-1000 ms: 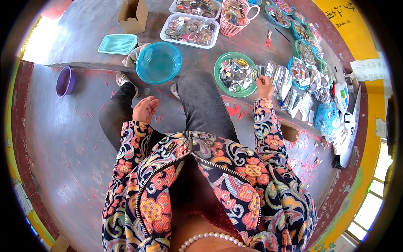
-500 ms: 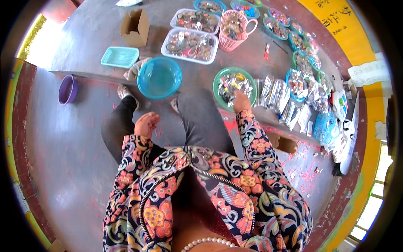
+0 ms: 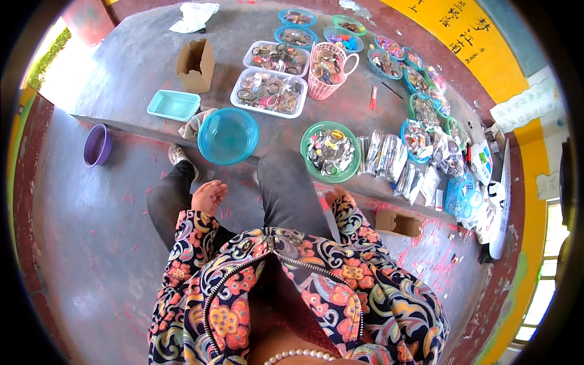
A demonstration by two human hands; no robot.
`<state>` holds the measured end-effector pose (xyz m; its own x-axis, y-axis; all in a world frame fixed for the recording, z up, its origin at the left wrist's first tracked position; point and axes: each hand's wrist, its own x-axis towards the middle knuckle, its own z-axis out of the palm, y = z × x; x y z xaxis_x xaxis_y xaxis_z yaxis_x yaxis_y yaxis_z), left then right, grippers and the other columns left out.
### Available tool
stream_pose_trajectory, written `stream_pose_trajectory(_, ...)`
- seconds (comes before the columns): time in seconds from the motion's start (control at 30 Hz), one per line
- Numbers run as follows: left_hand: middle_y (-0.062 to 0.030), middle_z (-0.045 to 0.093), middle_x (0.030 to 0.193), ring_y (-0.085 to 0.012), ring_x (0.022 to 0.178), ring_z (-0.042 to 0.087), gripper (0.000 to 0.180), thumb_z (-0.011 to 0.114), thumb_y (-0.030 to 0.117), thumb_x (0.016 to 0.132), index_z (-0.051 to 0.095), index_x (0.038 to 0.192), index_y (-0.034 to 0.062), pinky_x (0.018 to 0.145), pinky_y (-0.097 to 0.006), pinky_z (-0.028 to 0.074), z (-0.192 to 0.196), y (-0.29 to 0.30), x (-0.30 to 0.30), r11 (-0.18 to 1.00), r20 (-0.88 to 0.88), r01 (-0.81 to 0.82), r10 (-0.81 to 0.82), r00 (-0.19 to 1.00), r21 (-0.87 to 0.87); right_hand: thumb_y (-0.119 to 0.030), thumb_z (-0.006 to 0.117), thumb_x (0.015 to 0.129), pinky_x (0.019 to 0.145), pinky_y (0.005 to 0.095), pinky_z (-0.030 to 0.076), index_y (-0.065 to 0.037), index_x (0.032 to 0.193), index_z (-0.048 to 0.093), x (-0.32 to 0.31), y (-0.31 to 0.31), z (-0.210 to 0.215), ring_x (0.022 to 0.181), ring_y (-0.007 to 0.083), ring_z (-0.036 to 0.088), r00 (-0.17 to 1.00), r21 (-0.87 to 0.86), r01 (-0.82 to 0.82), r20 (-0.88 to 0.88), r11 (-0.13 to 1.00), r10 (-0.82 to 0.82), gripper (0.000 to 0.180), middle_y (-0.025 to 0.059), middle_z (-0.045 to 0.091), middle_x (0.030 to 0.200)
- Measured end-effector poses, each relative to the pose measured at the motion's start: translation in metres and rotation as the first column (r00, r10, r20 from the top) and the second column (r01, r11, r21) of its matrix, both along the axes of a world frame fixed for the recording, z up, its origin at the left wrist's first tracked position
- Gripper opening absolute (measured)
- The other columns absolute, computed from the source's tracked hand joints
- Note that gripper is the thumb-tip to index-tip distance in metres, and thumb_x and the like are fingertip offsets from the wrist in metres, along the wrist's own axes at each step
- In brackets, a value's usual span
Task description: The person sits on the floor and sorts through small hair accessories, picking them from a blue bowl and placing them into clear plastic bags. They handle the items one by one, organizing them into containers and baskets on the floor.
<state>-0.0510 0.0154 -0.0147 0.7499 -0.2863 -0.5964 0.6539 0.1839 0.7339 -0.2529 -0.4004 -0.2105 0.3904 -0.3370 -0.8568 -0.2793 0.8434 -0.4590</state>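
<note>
My left hand (image 3: 210,196) hovers beside my left knee, palm partly turned up and fingers loosely apart, holding nothing. My right hand (image 3: 339,197) is beside my right thigh, below the green basin (image 3: 307,165). Its fingers are small and blurred, so whether it grips anything is unclear. The basin sits at the platform edge with small black, silver and yellow packaged pieces (image 3: 330,151) in it. Right of it lie several flat clear packets (image 3: 382,157). An empty blue basin (image 3: 228,137) stands at the edge ahead of my left hand.
On the platform are white trays (image 3: 269,111) of packaged items, a pink basket (image 3: 325,85), an open cardboard box (image 3: 196,67) and a turquoise tray (image 3: 174,104). Several filled basins curve along the right. A purple tub (image 3: 98,146) stands on the floor at left; another cardboard box (image 3: 396,223) is at lower right.
My right hand has come out of the green basin and back toward my thigh. My left hand's fingers have loosened and spread. The view has tilted up slightly.
</note>
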Motion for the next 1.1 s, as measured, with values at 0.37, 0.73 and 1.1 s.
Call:
stream_pose_trajectory(0.37,-0.0120,0.062,0.084,-0.0169,0.070,0.058,0.021,0.047,0.016,0.085,0.054,0.096,0.0000,0.058,-0.024,0.044,-0.010,0.011,-0.002,0.999,-0.007,0.019,-0.018,1.000,0.035,-0.017,0.050,0.083,0.060,0.0342,0.047,-0.005,0.104,0.044,0.039,0.034,0.007,0.079,0.0271,0.057,0.900,-0.116,0.139,0.430,0.983,-0.077,0.025,0.0112,0.055,0.096)
stream_pose_trajectory(0.73,-0.0086,0.062,0.086,-0.0163,0.076,0.059,0.022,0.051,0.020,0.084,0.053,0.097,0.0028,0.063,-0.023,0.043,0.009,-0.003,-0.010,0.993,-0.097,0.044,-0.034,0.995,0.106,-0.023,0.051,0.077,0.038,0.0283,0.037,0.002,0.072,0.058,0.072,-0.016,0.042,0.047,0.0138,0.050,0.936,-0.633,-0.334,-0.133,0.698,0.327,0.026,0.0097,0.057,0.063)
stream_pose_trajectory(1.1,-0.0066,0.062,0.081,-0.0156,0.073,0.059,0.018,0.052,0.018,0.083,0.054,0.094,0.0044,0.061,-0.023,0.042,0.018,-0.004,-0.014,0.994,-0.138,0.022,-0.007,0.990,0.108,-0.019,0.049,0.081,0.042,0.0227,0.039,0.001,0.083,0.057,0.101,-0.155,0.103,0.048,0.0119,0.049,0.978,-0.260,0.189,0.141,0.947,-0.156,0.022,0.0081,0.060,0.069)
